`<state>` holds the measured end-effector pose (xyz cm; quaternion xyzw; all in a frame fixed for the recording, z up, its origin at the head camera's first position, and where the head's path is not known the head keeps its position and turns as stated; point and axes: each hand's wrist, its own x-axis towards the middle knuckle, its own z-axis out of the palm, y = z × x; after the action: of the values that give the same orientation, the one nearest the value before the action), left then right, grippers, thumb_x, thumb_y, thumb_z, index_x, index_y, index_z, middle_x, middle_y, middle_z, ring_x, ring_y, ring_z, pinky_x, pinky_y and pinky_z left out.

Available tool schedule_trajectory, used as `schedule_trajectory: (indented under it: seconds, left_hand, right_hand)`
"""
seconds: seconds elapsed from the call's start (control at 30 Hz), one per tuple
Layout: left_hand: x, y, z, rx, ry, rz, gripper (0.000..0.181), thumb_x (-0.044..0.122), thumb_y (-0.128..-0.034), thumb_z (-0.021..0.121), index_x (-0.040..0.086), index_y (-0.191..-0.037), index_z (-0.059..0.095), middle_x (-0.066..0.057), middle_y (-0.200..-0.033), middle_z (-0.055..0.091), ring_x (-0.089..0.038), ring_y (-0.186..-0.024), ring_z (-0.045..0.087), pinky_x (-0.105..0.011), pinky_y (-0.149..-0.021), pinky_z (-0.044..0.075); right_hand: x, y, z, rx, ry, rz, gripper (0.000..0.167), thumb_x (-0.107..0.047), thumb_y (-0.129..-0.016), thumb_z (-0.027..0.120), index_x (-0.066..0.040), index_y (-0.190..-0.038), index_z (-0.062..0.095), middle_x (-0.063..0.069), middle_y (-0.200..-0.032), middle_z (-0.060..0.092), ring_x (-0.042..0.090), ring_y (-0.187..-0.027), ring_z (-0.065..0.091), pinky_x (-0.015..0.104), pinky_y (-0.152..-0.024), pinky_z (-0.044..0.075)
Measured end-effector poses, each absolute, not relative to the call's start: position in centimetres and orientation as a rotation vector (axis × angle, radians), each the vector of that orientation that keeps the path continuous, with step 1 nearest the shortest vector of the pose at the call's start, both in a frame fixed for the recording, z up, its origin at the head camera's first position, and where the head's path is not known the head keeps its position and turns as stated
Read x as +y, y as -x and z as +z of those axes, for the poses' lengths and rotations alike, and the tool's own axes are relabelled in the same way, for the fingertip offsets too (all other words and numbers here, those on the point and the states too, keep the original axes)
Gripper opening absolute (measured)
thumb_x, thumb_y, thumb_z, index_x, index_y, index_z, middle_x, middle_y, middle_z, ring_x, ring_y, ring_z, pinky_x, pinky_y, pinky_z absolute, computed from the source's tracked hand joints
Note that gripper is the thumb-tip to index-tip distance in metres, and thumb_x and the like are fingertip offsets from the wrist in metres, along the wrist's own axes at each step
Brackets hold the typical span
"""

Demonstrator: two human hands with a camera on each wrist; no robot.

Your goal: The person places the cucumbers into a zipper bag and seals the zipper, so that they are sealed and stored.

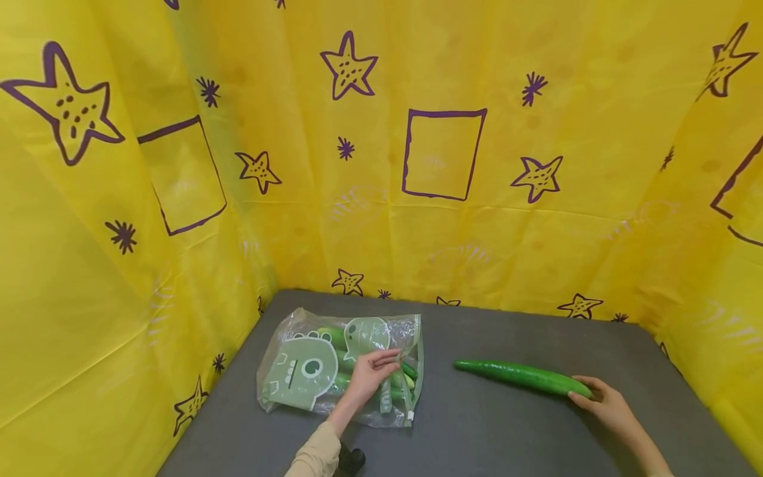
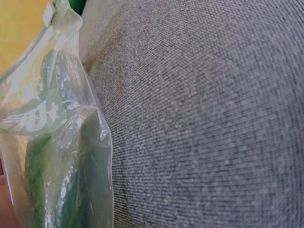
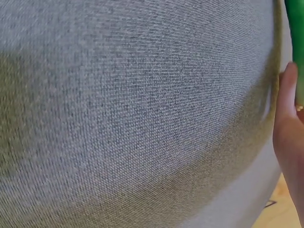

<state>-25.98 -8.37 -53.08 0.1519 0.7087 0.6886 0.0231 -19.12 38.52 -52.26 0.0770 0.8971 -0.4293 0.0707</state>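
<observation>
A clear zip bag point(image 1: 280, 391) with green cartoon prints lies on the left of the grey table, several green cucumbers inside it. My left hand point(image 1: 372, 374) is over the bag's right part, fingers near its open-end edge; whether they pinch the film cannot be told. In the left wrist view the bag point(image 2: 95, 142) fills the left side. To the right, my right hand point(image 1: 608, 404) grips the thick right end of a long cucumber point(image 1: 518, 374), whose thin end points left toward the bag. The right wrist view shows the hand point(image 3: 289, 123) against the cucumber point(image 3: 297, 38).
The grey table point(image 1: 477, 430) is bordered at the back and sides by a yellow curtain point(image 1: 441, 252) with purple stars and squares. A small black object point(image 1: 353, 458) shows beside the left sleeve at the front edge.
</observation>
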Motion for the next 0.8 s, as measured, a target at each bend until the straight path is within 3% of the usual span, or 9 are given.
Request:
schedule_trajectory:
  seconds: [0.07, 0.17, 0.2, 0.27, 0.4, 0.5, 0.57, 0.67, 0.8]
  left_hand:
    - [-8.4, 26.0, -53.0, 2.202, -0.465, 2.121, 0.035, 0.004, -0.0857, 0.067, -0.005, -0.119, 0.061, -0.025, -0.116, 0.065, -0.010, -0.099, 0.068, -0.019, -0.085, 0.055]
    - [-8.3, 26.0, -53.0, 2.205, -0.468, 2.119, 0.035, 0.005, -0.0853, 0.068, -0.004, -0.119, 0.061, -0.025, -0.116, 0.064, -0.007, -0.098, 0.067, -0.018, -0.086, 0.055]
    - [-8.3, 26.0, -53.0, 2.209, -0.464, 2.114, 0.035, 0.005, -0.0851, 0.068, -0.004, -0.119, 0.062, -0.025, -0.116, 0.064, -0.006, -0.098, 0.067, -0.018, -0.086, 0.055]
    - [-8.3, 26.0, -53.0, 2.204, -0.469, 2.120, 0.036, 0.005, -0.0851, 0.068, -0.005, -0.119, 0.061, -0.025, -0.116, 0.064, -0.006, -0.098, 0.067, -0.018, -0.086, 0.055]
    - [-8.3, 25.9, -52.9, 2.204, -0.481, 2.122, 0.035, 0.005, -0.0856, 0.067, -0.005, -0.119, 0.061, -0.026, -0.116, 0.064, -0.010, -0.100, 0.068, -0.020, -0.086, 0.055]
    - [-8.4, 25.9, -52.9, 2.215, -0.490, 2.119, 0.035, 0.005, -0.0862, 0.067, -0.006, -0.119, 0.061, -0.026, -0.116, 0.064, -0.014, -0.101, 0.068, -0.020, -0.086, 0.056]
    - [-8.4, 25.9, -52.9, 2.224, -0.496, 2.116, 0.035, 0.006, -0.0862, 0.067, -0.006, -0.118, 0.061, -0.026, -0.115, 0.064, -0.015, -0.101, 0.068, -0.020, -0.085, 0.056]
    - [-8.4, 25.9, -52.9, 2.238, -0.535, 2.114, 0.034, 0.006, -0.0870, 0.066, -0.009, -0.118, 0.061, -0.028, -0.114, 0.064, -0.017, -0.101, 0.068, -0.020, -0.085, 0.056]
    - [-8.4, 26.0, -53.0, 2.231, -0.527, 2.116, 0.035, 0.006, -0.0862, 0.067, -0.008, -0.118, 0.061, -0.028, -0.115, 0.063, -0.016, -0.101, 0.068, -0.021, -0.085, 0.056]
  right_hand:
    - [38.6, 19.0, -52.2, 2.603, -0.270, -1.392, 0.069, -0.036, -0.094, 0.059, 0.009, -0.139, 0.033, 0.034, -0.139, 0.040, 0.021, -0.103, 0.060, 0.025, -0.075, 0.054]
    - [38.7, 18.9, -52.5, 2.430, -0.310, -1.636, 0.065, -0.027, -0.094, 0.060, 0.009, -0.140, 0.032, 0.022, -0.126, 0.054, 0.005, -0.094, 0.060, 0.025, -0.081, 0.056]
    - [38.7, 18.9, -52.6, 2.369, -0.320, -1.722, 0.060, -0.024, -0.093, 0.061, 0.006, -0.139, 0.035, 0.013, -0.122, 0.057, -0.002, -0.089, 0.058, 0.023, -0.082, 0.056]
    - [38.7, 18.8, -52.8, 2.264, -0.331, -1.853, 0.048, -0.019, -0.092, 0.062, -0.005, -0.134, 0.044, 0.002, -0.119, 0.053, -0.005, -0.089, 0.059, 0.023, -0.086, 0.056]
    - [38.5, 18.6, -53.0, 2.179, -0.297, -1.964, 0.027, -0.018, -0.092, 0.063, -0.031, -0.113, 0.054, 0.018, -0.138, 0.034, -0.010, -0.091, 0.057, 0.021, -0.090, 0.054]
    - [38.2, 18.5, -53.1, 2.163, -0.280, -1.994, 0.026, -0.018, -0.092, 0.063, -0.039, -0.104, 0.055, 0.027, -0.148, 0.011, -0.012, -0.090, 0.057, 0.020, -0.090, 0.054]
    - [38.1, 18.5, -53.2, 2.154, -0.286, -2.012, 0.027, -0.016, -0.091, 0.063, -0.041, -0.100, 0.056, 0.026, -0.144, 0.020, -0.010, -0.090, 0.058, 0.019, -0.089, 0.054]
    - [38.0, 18.4, -53.3, 2.128, -0.304, -2.062, 0.029, -0.012, -0.090, 0.064, -0.041, -0.095, 0.059, 0.008, -0.123, 0.044, -0.007, -0.089, 0.060, 0.018, -0.087, 0.055]
    - [37.8, 18.3, -53.6, 2.073, -0.322, -2.128, 0.032, -0.010, -0.090, 0.064, -0.041, -0.091, 0.062, -0.010, -0.103, 0.050, -0.004, -0.089, 0.061, 0.017, -0.085, 0.055]
